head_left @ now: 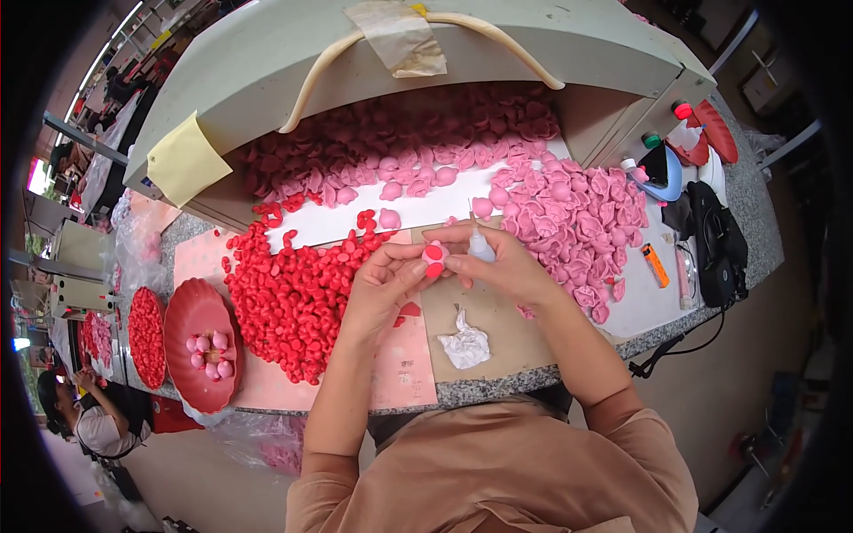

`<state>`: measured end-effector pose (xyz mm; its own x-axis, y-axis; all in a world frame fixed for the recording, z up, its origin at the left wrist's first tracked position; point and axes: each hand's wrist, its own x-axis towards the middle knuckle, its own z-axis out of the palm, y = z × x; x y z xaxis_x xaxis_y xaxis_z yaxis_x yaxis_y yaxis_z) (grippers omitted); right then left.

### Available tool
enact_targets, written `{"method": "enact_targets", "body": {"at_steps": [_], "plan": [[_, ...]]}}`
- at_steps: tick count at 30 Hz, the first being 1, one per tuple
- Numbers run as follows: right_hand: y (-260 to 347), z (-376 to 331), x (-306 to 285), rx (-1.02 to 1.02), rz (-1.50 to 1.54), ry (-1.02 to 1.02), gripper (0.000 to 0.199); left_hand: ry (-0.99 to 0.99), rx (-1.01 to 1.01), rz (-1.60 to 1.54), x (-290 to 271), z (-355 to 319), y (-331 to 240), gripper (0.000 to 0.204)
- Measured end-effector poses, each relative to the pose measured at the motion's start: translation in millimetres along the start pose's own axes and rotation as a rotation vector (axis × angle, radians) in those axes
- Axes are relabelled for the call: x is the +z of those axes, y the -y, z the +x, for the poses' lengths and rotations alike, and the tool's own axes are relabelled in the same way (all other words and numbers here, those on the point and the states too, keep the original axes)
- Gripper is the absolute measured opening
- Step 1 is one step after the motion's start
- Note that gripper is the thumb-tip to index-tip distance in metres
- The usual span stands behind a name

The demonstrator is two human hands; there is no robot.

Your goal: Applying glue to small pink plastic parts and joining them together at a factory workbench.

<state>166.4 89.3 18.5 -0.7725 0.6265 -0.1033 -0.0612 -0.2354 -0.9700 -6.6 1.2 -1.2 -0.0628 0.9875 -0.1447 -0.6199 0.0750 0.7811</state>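
Observation:
Both hands meet above the middle of the bench. My left hand (388, 280) is closed, its fingers pinching a small pink ball with red pieces (434, 255) on it. My right hand (514, 266) is closed round a small translucent squeeze bottle with a thin needle tip (481, 246), which points up and away from me. The right fingertips are also at the ball's right side. To the left of my hands spreads a heap of small red pieces (289, 306). A pile of pink, petal-like cupped pieces (573, 231) lies to the right.
A grey-green metal hood (498, 53) arches over more pink pieces. Crumpled white tissue (465, 345) lies near the front edge. At left, a red scalloped dish (191, 391) holds several pink balls. An orange tool (656, 266), a black pouch (715, 240) and a blue dish (666, 182) sit right.

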Motion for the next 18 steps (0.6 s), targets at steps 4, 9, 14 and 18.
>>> {"method": "enact_targets", "body": {"at_steps": [4,9,14,18], "plan": [[-1.5,0.3,0.3,-0.005,-0.081,-0.003,0.034,0.004,-0.068,0.013,-5.1,-0.1,-3.8,0.017],[-5.8,1.6,-1.1,0.018,-0.041,-0.003,0.033,-0.012,-0.052,0.019,-4.3,-0.3,-0.2,0.018],[-12.0,3.8,-1.6,-0.001,0.038,0.009,0.033,-0.038,-0.044,0.029,-3.4,-0.1,1.9,0.016],[-11.2,3.9,-0.2,-0.016,0.025,-0.008,0.032,-0.036,-0.040,0.020,-3.5,0.4,3.5,0.016]]}}
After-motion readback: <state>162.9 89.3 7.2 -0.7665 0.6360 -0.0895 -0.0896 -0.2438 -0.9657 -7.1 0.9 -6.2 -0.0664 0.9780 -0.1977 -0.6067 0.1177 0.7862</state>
